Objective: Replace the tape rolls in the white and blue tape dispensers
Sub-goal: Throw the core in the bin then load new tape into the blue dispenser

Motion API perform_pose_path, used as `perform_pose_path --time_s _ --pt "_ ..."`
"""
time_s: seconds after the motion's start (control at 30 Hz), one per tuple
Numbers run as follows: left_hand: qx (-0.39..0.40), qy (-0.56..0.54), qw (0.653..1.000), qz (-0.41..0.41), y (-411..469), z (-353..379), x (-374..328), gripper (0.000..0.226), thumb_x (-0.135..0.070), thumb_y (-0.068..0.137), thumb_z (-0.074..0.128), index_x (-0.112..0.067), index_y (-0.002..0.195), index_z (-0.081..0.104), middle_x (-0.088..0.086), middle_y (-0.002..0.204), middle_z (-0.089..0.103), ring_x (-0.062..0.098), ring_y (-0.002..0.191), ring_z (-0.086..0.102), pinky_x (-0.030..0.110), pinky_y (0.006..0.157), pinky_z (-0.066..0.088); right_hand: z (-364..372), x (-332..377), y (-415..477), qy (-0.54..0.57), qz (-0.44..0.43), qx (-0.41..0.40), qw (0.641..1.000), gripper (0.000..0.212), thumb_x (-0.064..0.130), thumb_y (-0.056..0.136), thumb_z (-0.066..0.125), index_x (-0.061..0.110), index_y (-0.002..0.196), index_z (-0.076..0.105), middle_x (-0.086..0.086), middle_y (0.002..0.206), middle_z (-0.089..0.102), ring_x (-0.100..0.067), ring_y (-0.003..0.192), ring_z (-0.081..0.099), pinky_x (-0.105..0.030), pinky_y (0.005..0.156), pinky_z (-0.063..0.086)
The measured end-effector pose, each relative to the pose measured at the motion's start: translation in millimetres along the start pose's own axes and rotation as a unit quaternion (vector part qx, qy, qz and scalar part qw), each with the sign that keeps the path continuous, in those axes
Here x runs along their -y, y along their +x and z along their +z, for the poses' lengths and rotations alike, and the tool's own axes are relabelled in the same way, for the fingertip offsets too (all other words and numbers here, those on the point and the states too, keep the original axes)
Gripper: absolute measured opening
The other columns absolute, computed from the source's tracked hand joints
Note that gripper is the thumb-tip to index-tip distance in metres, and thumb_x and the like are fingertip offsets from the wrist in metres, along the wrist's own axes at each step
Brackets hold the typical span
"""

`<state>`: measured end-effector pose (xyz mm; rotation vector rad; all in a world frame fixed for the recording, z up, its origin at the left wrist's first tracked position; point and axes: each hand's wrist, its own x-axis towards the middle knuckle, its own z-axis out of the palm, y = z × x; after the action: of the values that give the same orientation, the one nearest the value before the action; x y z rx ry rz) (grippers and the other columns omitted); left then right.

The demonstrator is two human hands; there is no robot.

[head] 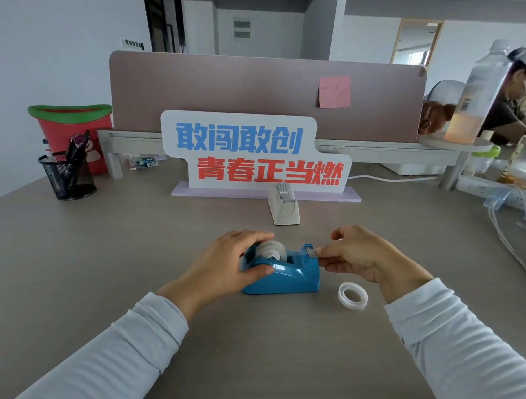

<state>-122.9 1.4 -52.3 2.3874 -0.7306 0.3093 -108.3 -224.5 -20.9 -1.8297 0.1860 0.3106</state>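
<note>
From my feed: grey-brown worktop (pixel 132 254), a mauve divider panel (pixel 230 92) along its far edge carrying a pink sticky note (pixel 334 91). White wall (pixel 51 39) on the left, dark doorway (pixel 164 17) behind. Wood-framed window (pixel 416 40) at right gave even daylight.

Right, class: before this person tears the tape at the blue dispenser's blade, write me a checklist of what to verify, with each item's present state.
1. Roll seated in the blue dispenser: ok, it sits in the cradle.
2. Dispenser held steady: ok, the left hand grips its rear end, thumb on the side.
3. Tape end led to the blade: ok, the right hand pinches there.
4. Tape stuck flat on the blade: cannot tell, the strip is too clear to see.
5. Spare ring out of the way: ok, it lies on the desk apart from the dispenser.
6. White dispenser loaded: ok, a roll shows in it.
</note>
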Motion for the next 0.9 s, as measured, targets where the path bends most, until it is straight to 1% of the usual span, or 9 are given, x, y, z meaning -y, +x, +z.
perform_pose_path --time_s 0.2,0.33,0.47,0.57,0.63,0.7,0.8,0.83,0.9 --pt "-0.001 -0.021 1.000 0.000 0 -1 0 0.055 -0.037 0.074 0.067 -0.028 0.124 0.047 -0.014 0.115 0.055 0.005 0.107 0.050 0.028 0.095 0.044 -2 -11 2 0.003 0.015 0.035 0.999 0.028 0.001 0.080 0.064 0.005 0.102 0.048 -0.012 0.086 0.062 -0.022 0.075 0.064 -0.032 0.066 0.054" --pt "0.001 -0.023 1.000 0.001 1 -1 0 0.056 -0.037 0.074 0.067 -0.026 0.125 0.047 -0.014 0.115 0.054 0.003 0.106 0.049 0.025 0.094 0.044 -3 -17 5 -0.026 -0.013 0.044 0.999 0.017 -0.001 0.077 0.066 0.006 0.090 0.059 -0.012 0.093 0.062 -0.021 0.080 0.063 -0.033 0.079 0.054" --pt "0.003 -0.026 1.000 0.004 0 -2 1 0.056 -0.038 0.074 0.066 -0.025 0.124 0.048 -0.013 0.115 0.054 0.003 0.106 0.049 0.025 0.094 0.043 -4 -15 7 0.002 -0.041 0.051 0.998 0.009 0.008 0.080 0.065 0.012 0.088 0.067 -0.003 0.088 0.069 -0.012 0.076 0.065 -0.022 0.070 0.055" --pt "0.006 -0.031 1.000 0.002 0 -1 3 0.058 -0.041 0.072 0.067 -0.026 0.124 0.048 -0.009 0.116 0.057 0.004 0.106 0.050 0.024 0.092 0.044 -5 -15 9 0.009 -0.040 0.061 0.997 0.009 0.011 0.080 0.066 0.013 0.087 0.069 -0.003 0.089 0.069 -0.011 0.078 0.064 -0.021 0.071 0.054" --pt "0.017 -0.038 0.999 -0.005 0 -1 6 0.065 -0.044 0.066 0.071 -0.027 0.124 0.047 -0.011 0.114 0.056 0.004 0.105 0.050 0.022 0.091 0.043 -5 -15 9 0.010 -0.045 0.066 0.997 0.011 0.011 0.080 0.066 0.014 0.089 0.069 -0.005 0.095 0.069 -0.012 0.082 0.063 -0.021 0.072 0.054" --pt "0.025 -0.038 0.999 -0.011 1 -1 9 0.070 -0.041 0.063 0.076 -0.028 0.125 0.046 -0.014 0.113 0.053 0.004 0.105 0.050 0.021 0.091 0.042 -6 -15 7 -0.032 -0.072 0.084 0.993 0.017 0.015 0.082 0.065 0.019 0.098 0.067 -0.003 0.106 0.067 -0.012 0.093 0.063 -0.022 0.076 0.053" --pt "0.010 -0.032 0.999 -0.010 0 -1 12 0.071 -0.036 0.064 0.077 -0.028 0.126 0.045 -0.013 0.115 0.051 0.004 0.105 0.049 0.020 0.091 0.040 -4 -13 -1 -0.188 -0.142 0.128 0.963 0.041 0.019 0.079 0.069 0.023 0.118 0.057 0.004 0.114 0.062 -0.010 0.104 0.059 -0.018 0.082 0.049" --pt "0.004 -0.027 1.000 -0.008 0 -1 13 0.071 -0.035 0.064 0.077 -0.027 0.127 0.044 -0.011 0.117 0.052 0.003 0.105 0.048 0.019 0.091 0.039 -2 -11 -3 -0.243 -0.166 0.124 0.948 0.047 0.020 0.076 0.071 0.023 0.120 0.055 0.005 0.113 0.062 -0.010 0.103 0.058 -0.014 0.081 0.047" --pt "-0.012 -0.013 1.000 -0.010 -1 -3 16 0.070 -0.034 0.065 0.076 -0.025 0.127 0.044 -0.010 0.118 0.051 0.002 0.103 0.048 0.018 0.090 0.038 3 -7 -8 -0.317 -0.207 0.092 0.921 0.047 0.023 0.072 0.075 0.023 0.116 0.058 0.008 0.103 0.062 -0.010 0.094 0.059 -0.008 0.072 0.046"
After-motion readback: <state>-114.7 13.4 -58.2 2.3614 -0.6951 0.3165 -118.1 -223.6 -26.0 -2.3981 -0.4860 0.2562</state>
